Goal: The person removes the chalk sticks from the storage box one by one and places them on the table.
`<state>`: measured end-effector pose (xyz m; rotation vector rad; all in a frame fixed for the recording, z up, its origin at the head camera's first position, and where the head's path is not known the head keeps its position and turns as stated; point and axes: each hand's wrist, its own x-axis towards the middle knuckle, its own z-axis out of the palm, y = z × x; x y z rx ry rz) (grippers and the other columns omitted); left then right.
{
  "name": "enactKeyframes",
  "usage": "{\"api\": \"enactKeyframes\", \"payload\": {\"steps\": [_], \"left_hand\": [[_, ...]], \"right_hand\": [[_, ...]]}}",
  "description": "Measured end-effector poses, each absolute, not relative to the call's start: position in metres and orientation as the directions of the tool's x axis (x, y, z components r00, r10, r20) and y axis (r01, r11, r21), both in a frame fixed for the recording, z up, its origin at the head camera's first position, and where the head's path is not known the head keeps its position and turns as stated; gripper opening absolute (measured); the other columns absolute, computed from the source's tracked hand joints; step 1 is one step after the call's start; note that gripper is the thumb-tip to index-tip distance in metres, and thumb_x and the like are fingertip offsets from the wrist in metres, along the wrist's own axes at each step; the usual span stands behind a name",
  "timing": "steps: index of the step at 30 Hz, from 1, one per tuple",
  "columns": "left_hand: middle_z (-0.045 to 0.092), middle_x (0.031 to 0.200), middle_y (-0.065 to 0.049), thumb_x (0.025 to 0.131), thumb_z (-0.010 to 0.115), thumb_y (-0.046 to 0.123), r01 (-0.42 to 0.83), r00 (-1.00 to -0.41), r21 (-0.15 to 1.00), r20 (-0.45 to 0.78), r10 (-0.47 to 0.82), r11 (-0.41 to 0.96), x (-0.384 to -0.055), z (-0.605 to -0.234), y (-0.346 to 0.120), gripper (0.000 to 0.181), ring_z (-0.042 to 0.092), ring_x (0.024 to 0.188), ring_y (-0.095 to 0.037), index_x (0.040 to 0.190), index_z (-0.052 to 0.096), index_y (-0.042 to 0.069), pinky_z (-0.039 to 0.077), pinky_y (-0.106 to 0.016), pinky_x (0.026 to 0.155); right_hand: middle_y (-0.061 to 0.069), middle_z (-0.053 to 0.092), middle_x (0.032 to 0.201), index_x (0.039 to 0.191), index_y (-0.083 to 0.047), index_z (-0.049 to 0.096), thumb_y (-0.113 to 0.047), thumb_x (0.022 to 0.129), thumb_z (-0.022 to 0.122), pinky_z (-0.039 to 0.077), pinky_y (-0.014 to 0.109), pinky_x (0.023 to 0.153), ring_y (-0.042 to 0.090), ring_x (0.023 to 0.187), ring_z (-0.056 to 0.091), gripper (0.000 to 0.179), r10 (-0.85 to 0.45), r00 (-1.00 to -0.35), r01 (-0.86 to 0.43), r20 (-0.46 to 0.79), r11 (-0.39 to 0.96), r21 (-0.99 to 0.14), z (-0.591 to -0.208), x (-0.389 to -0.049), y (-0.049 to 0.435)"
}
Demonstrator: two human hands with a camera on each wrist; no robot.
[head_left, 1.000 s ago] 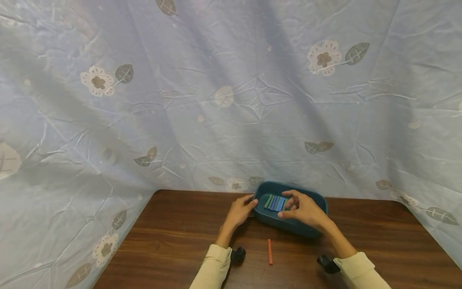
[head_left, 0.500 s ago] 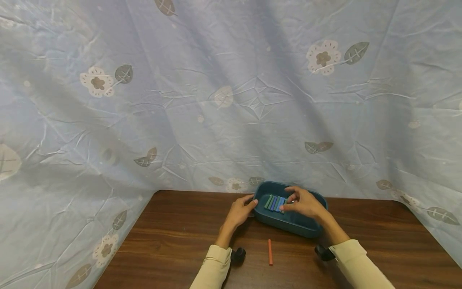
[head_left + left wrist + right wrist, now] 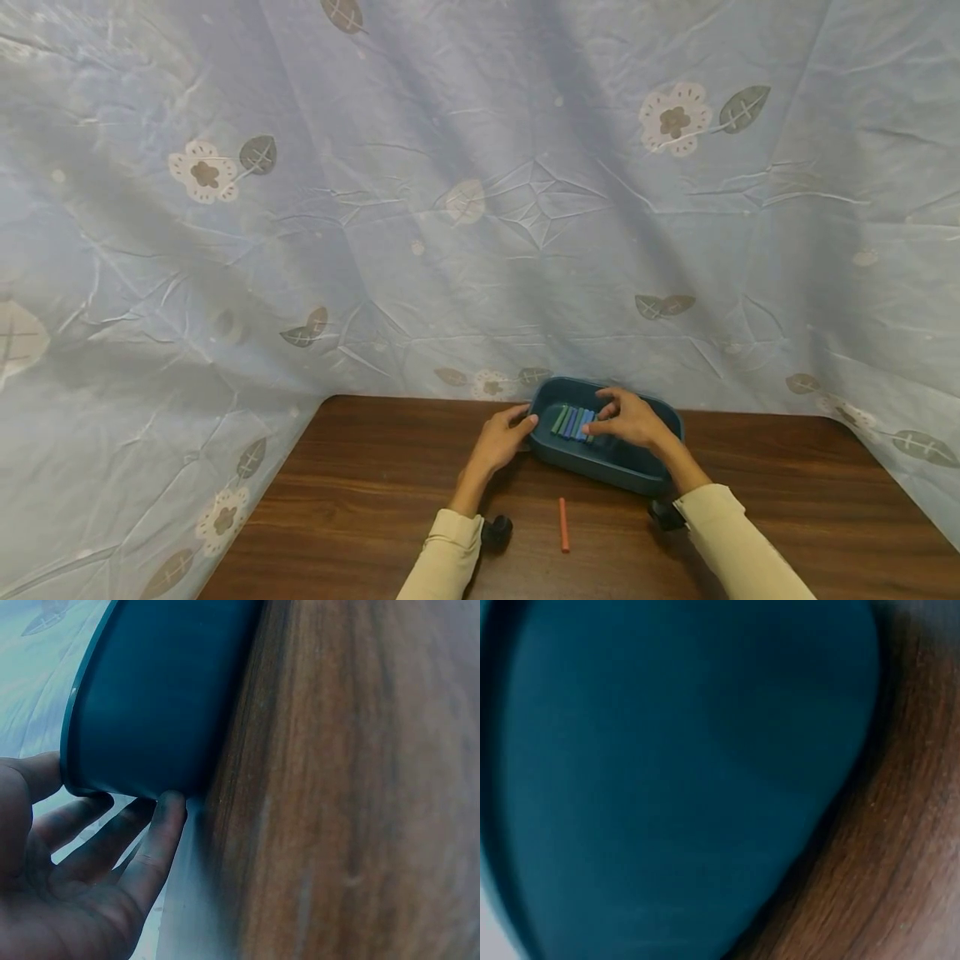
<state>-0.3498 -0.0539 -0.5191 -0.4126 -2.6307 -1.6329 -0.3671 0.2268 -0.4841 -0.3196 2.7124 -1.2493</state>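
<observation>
A dark teal oblong tub (image 3: 600, 468) stands at the table's back edge. My left hand (image 3: 497, 440) grips its left end, with the thumb at the rim and fingers (image 3: 154, 847) against the outer wall in the left wrist view. Inside the tub lies a row of slim green and blue sticks (image 3: 572, 422), side by side. My right hand (image 3: 633, 421) reaches in from the right, thumb and index finger spread apart, thumb tip right at the row's right-hand sticks. The tub's outer wall (image 3: 667, 772) fills most of the right wrist view, which hides the right fingers.
One orange-red stick (image 3: 564, 525) lies on the brown wooden table (image 3: 360, 500), in front of the tub and between the forearms. A pale flowered cloth (image 3: 480, 275) hangs behind the table and along its sides.
My right forearm has shifted slightly left, and the right thumb has come in to the row of sticks. My left hand and the orange-red stick stay put.
</observation>
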Motion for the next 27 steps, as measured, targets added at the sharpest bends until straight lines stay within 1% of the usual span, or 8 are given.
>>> {"api": "enactKeyframes", "payload": {"steps": [6, 9, 14, 20, 23, 27], "left_hand": [[0.066, 0.147, -0.023, 0.109, 0.063, 0.034, 0.230, -0.966, 0.879, 0.155, 0.206, 0.418, -0.352, -0.520, -0.052, 0.048, 0.065, 0.133, -0.045, 0.149, 0.064, 0.006, 0.049, -0.064, 0.116], [0.067, 0.146, -0.022, 0.109, 0.064, 0.035, 0.229, -0.967, 0.879, 0.156, 0.202, 0.418, -0.354, -0.521, -0.051, 0.049, 0.065, 0.134, -0.044, 0.148, 0.064, 0.006, 0.049, -0.063, 0.116], [0.066, 0.147, -0.021, 0.109, 0.063, 0.033, 0.219, -0.969, 0.882, 0.148, 0.198, 0.416, -0.355, -0.520, -0.050, 0.048, 0.064, 0.135, -0.043, 0.149, 0.064, 0.006, 0.049, -0.063, 0.117], [0.067, 0.147, -0.021, 0.109, 0.063, 0.035, 0.225, -0.968, 0.881, 0.154, 0.197, 0.416, -0.354, -0.519, -0.049, 0.050, 0.065, 0.134, -0.043, 0.149, 0.064, 0.005, 0.049, -0.062, 0.117], [0.068, 0.144, -0.023, 0.108, 0.064, 0.035, 0.220, -0.968, 0.892, 0.151, 0.199, 0.394, -0.354, -0.518, -0.049, 0.051, 0.072, 0.123, -0.041, 0.149, 0.063, 0.004, 0.053, -0.060, 0.113], [0.070, 0.140, -0.025, 0.108, 0.065, 0.032, 0.215, -0.968, 0.904, 0.147, 0.204, 0.370, -0.355, -0.519, -0.049, 0.050, 0.080, 0.101, -0.035, 0.149, 0.063, 0.003, 0.059, -0.057, 0.106]], "right_hand": [[0.016, 0.074, 0.112, 0.151, 0.010, 0.048, -0.032, 0.084, 0.093, 0.063, 0.041, 0.082, 0.021, 0.092, 0.071, 0.091, -0.250, -0.968, -0.147, -0.024, 0.642, -0.752, -0.492, -0.377, 0.227], [0.014, 0.074, 0.109, 0.150, 0.009, 0.050, -0.031, 0.084, 0.094, 0.063, 0.041, 0.083, 0.021, 0.092, 0.071, 0.089, -0.246, -0.969, -0.143, -0.029, 0.650, -0.746, -0.496, -0.382, 0.227], [0.011, 0.075, 0.105, 0.148, 0.008, 0.055, -0.032, 0.082, 0.095, 0.062, 0.046, 0.089, 0.022, 0.093, 0.070, 0.086, -0.237, -0.971, -0.144, -0.026, 0.671, -0.727, -0.499, -0.388, 0.226], [0.008, 0.073, 0.100, 0.146, 0.007, 0.057, -0.030, 0.080, 0.096, 0.061, 0.046, 0.087, 0.021, 0.090, 0.068, 0.085, -0.232, -0.972, -0.144, -0.033, 0.700, -0.699, -0.501, -0.388, 0.222], [0.008, 0.071, 0.099, 0.145, 0.007, 0.058, -0.030, 0.079, 0.097, 0.061, 0.046, 0.086, 0.020, 0.087, 0.067, 0.085, -0.232, -0.972, -0.148, -0.030, 0.712, -0.686, -0.501, -0.388, 0.221], [0.008, 0.070, 0.098, 0.144, 0.007, 0.060, -0.030, 0.078, 0.098, 0.060, 0.045, 0.085, 0.020, 0.086, 0.065, 0.085, -0.226, -0.974, -0.149, -0.028, 0.726, -0.671, -0.503, -0.389, 0.219]]}}
